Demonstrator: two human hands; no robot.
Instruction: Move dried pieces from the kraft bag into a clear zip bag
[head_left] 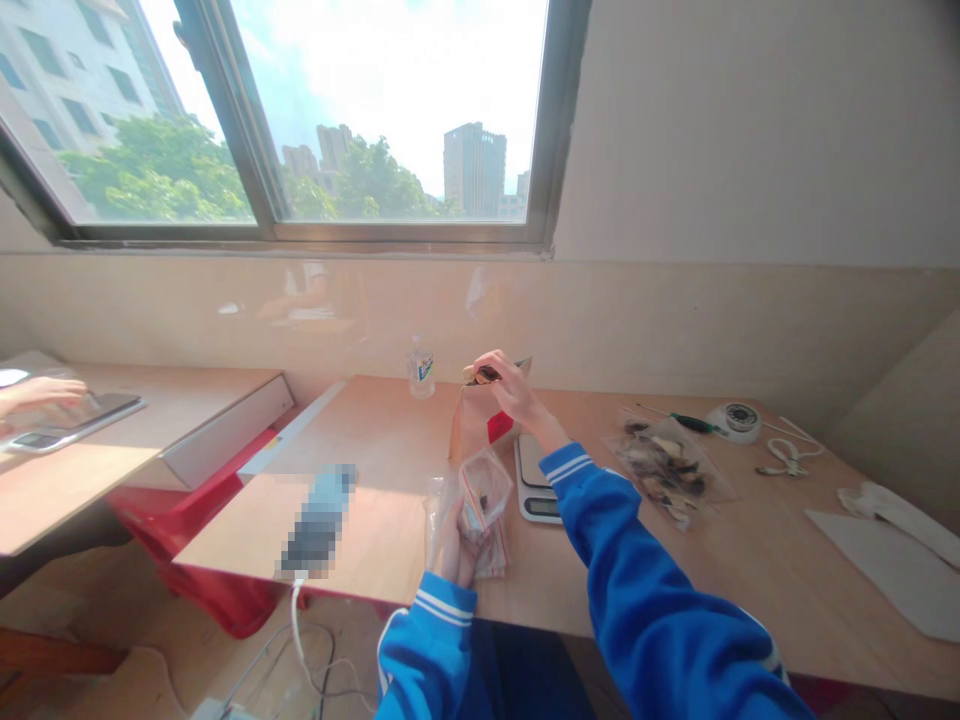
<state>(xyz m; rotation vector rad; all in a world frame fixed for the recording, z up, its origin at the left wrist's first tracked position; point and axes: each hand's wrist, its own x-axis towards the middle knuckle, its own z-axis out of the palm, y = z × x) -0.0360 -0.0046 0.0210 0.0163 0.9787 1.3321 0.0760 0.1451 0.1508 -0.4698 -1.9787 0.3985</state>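
My left hand (459,545) holds a small clear zip bag (484,492) upright near the front edge of the wooden table (375,450); dark bits lie inside the bag. My right hand (514,388) reaches forward over the open top of a brown paper bag (472,425) with a red label and pinches a few dark dried pieces (480,375). A small digital scale (536,478) lies between the two hands, under my right wrist. Both sleeves are blue with white stripes.
A clear bag of dried pieces (664,465) lies right of the scale. A small bottle (421,368) stands at the back. A screwdriver (686,420), a round white device (739,420) and cloths (892,510) lie at the right. Another person's hand (41,395) rests on the left desk.
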